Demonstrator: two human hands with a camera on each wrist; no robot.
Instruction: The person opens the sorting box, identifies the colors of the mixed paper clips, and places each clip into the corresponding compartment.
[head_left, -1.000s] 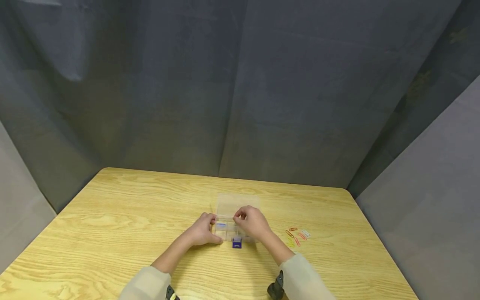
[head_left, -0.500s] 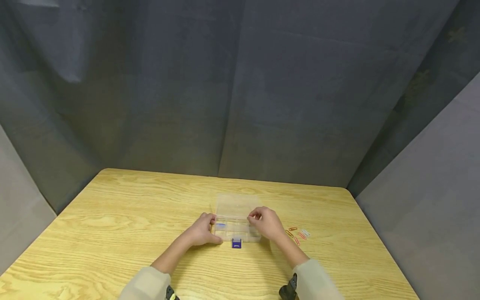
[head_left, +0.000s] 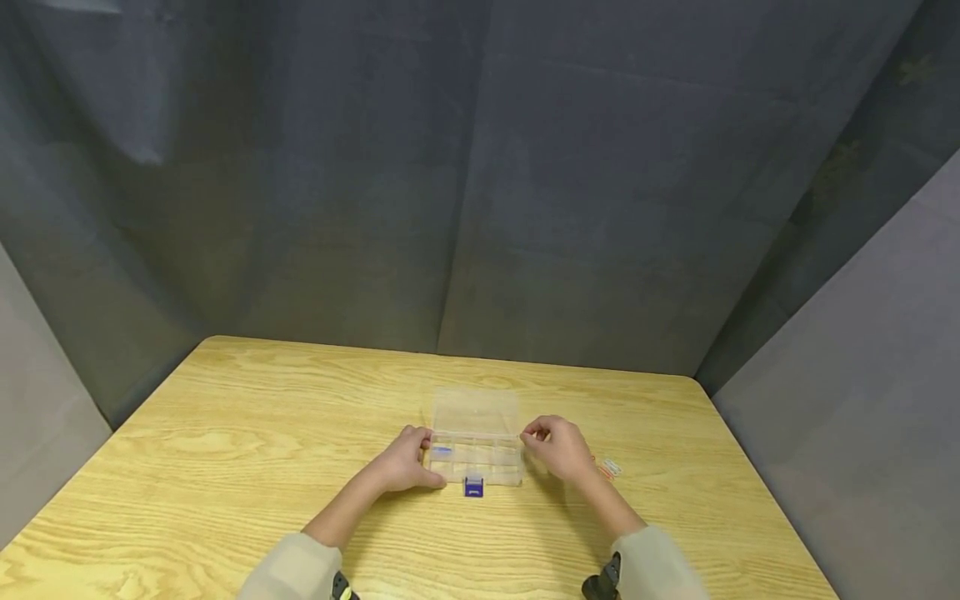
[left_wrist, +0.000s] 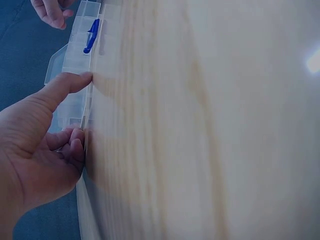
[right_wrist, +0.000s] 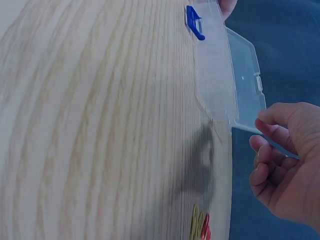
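A clear plastic compartment box lies on the table with its lid swung back to the far side. Something small and blue is in its far left compartment. My left hand grips the box's left end, thumb at the front edge and fingers toward the back; the left wrist view shows that thumb on the rim. Just beyond the right end is my right hand, its thumb and forefinger brought together, other fingers curled. I cannot tell whether a small thing is between those fingertips.
A blue latch sticks out from the box's front edge. Paper clips lie right of the box, a white one showing past my right forearm, which hides others. Yellow and red clips show in the right wrist view. A dark curtain hangs behind the table.
My right hand has moved from over the box's middle compartments to the right, past its right end. The right forearm now covers several paper clips. My left hand and the box have stayed put.
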